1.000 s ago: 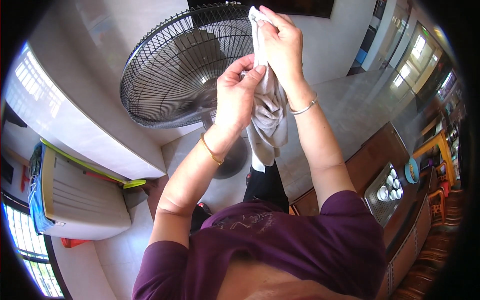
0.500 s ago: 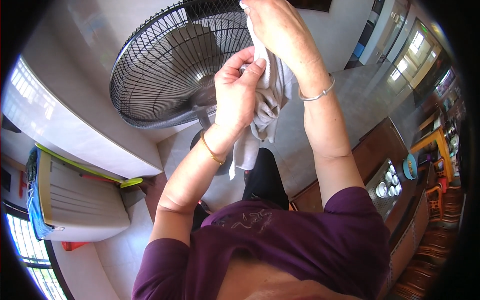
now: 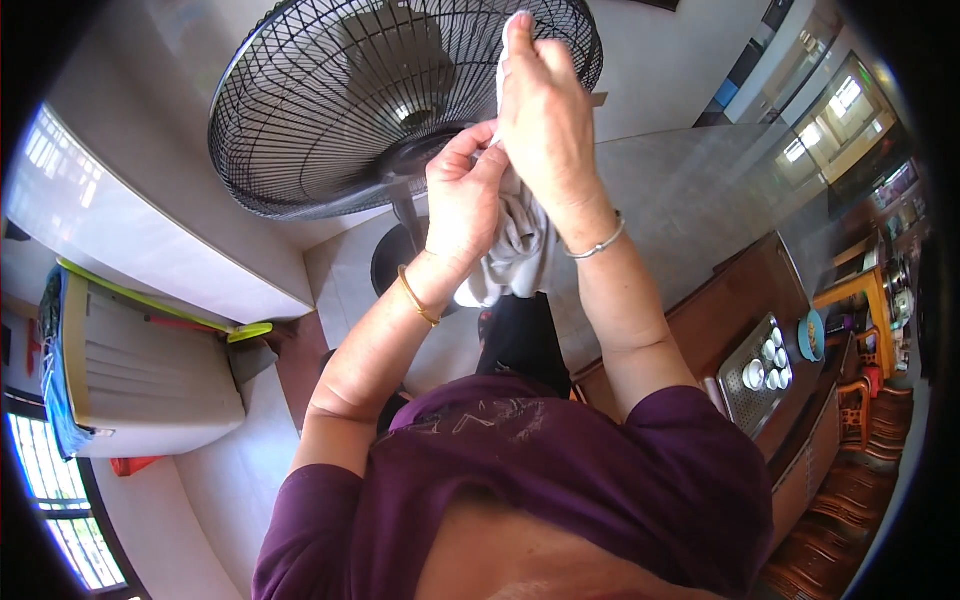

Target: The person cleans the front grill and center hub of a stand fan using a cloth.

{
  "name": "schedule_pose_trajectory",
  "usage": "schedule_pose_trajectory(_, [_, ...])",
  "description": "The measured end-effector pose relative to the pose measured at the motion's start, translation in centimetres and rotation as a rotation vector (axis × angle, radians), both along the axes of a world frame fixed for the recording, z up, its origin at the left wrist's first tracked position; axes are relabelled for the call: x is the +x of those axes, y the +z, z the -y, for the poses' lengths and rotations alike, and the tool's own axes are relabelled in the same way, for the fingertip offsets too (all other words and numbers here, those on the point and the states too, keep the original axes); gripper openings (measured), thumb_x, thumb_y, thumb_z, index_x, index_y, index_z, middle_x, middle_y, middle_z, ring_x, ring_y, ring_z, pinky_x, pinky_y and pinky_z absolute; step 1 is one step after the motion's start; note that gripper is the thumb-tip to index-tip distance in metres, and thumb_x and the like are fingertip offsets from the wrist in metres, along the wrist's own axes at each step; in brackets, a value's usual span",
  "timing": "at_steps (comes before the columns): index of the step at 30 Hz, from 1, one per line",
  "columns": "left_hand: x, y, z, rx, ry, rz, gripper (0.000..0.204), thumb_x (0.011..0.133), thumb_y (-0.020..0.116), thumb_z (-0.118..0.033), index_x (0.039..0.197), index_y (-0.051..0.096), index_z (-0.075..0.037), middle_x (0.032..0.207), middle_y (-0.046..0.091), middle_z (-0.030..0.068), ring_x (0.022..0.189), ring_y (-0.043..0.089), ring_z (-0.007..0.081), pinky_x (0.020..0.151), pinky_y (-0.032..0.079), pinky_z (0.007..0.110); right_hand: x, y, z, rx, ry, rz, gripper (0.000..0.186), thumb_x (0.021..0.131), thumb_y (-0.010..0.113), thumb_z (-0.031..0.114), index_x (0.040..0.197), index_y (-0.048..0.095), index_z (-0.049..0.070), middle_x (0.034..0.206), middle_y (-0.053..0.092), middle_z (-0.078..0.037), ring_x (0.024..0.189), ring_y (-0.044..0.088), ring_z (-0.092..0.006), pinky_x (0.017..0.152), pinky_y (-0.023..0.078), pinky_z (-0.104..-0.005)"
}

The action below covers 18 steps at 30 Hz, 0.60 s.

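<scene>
A pale grey-white cloth hangs bunched in folds below my hands. My left hand is closed, thumb and fingers pinching the cloth near its upper part. Higher and to the right, my right hand grips the upper end of the same cloth, its thumb pointing up with white fabric wrapped over the tip. Directly beyond both hands stands a black pedestal fan with a wire cage. The right hand overlaps the right part of the cage in view; whether it touches the wires I cannot tell.
The fan's round base rests on the tiled floor. At right, a brown table carries a metal tray with several white cups, and a blue bowl. A pale cabinet-like box stands at left, with a green-yellow strip along it.
My right hand has come down and left, its thumb now upright in the cloth. The cloth's hanging end has drawn up. The whole fan cage sits slightly higher in view.
</scene>
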State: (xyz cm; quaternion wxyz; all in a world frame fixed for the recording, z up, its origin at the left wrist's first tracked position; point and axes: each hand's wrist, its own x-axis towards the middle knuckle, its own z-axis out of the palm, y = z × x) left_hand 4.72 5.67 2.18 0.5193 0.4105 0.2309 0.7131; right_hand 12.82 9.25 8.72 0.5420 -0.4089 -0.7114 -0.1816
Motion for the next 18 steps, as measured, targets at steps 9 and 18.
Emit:
schedule_pose_trajectory(9, [-3.1,-4.5,0.0,-0.164,0.097,-0.057,0.02,0.09,0.051,-0.001,0.107,0.061,0.003,0.095,0.066,0.0059,0.082,0.06,0.0084,0.075,0.049,0.021,-3.1,-7.0,-1.7,-0.005,0.014,0.007,0.058,0.086,0.06,0.01,0.138,0.035,0.001,0.09,0.054,-0.013,0.066,0.062,-0.0286,0.055,0.054,-0.0378])
schedule_pose_trajectory(18, [-5.7,-10.1,0.6,-0.349,0.287,-0.338,0.025,0.088,0.056,-0.011,0.107,0.063,0.003,0.091,0.066,0.006,0.082,0.057,0.01,0.076,0.046,0.022,-4.9,-14.0,-2.1,-0.1,0.183,0.008,0.055,0.083,0.056,0.004,0.135,0.038,0.002,0.092,0.052,-0.014,0.071,0.059,-0.0301,0.057,0.052,-0.0374])
